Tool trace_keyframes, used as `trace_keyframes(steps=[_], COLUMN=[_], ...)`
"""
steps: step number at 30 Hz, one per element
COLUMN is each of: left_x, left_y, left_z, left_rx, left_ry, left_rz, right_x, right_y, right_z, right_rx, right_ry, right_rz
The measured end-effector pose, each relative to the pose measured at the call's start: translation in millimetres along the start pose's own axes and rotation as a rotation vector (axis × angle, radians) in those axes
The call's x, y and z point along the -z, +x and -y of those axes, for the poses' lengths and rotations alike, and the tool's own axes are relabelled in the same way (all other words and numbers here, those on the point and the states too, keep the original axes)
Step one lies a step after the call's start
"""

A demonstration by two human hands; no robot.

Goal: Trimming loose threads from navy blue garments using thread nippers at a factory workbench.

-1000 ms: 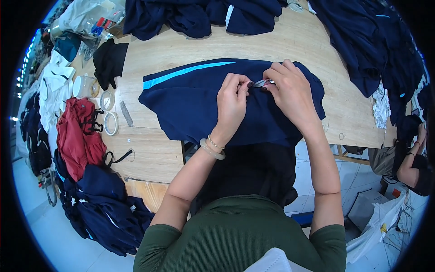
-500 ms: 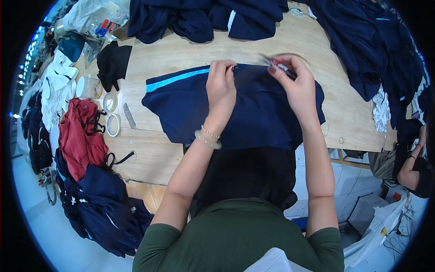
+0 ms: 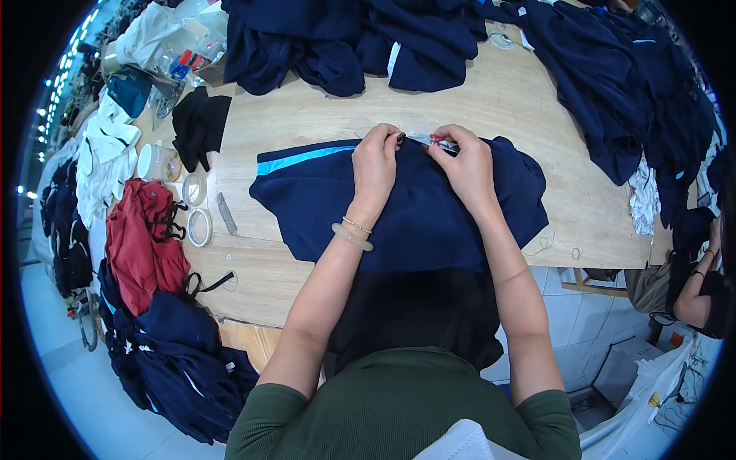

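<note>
Left hand [image 3: 374, 167]: thumb and fingertips together at far edge of navy garment [image 3: 429, 203]; what's pinched too small to tell. Right hand [image 3: 465, 167]: clamped on red-and-silver snips [image 3: 437, 139], blades pointing toward left fingertips, just above garment edge. Garment lies on counter [image 3: 307, 119] in front of person, light blue stripe [image 3: 303, 160] along its far left edge. Navy pile [image 3: 295, 46] at far side of counter. To the left: black cloth [image 3: 201, 124], tape rolls [image 3: 191, 231], red garment [image 3: 142, 241].
</note>
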State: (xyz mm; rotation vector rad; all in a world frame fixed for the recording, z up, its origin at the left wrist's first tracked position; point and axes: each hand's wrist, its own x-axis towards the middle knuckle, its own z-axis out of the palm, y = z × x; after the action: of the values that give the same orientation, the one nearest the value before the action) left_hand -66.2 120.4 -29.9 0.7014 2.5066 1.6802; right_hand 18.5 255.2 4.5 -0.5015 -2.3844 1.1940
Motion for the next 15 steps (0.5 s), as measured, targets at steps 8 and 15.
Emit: trace_keyframes(steps=[8, 15], left_x=[0.2, -0.4], left_y=[0.1, -0.2], left_z=[-1.8, -3.3], left_rx=[-0.136, -0.166], left_ry=[0.004, 0.024], left_rz=[-0.071, -0.082], right_x=[3.8, 3.2], right_y=[-0.7, 1.5], right_z=[7.4, 9.2], right_rx=[0.142, 0.188], right_ry=[-0.214, -0.255], right_rz=[0.042, 0.039])
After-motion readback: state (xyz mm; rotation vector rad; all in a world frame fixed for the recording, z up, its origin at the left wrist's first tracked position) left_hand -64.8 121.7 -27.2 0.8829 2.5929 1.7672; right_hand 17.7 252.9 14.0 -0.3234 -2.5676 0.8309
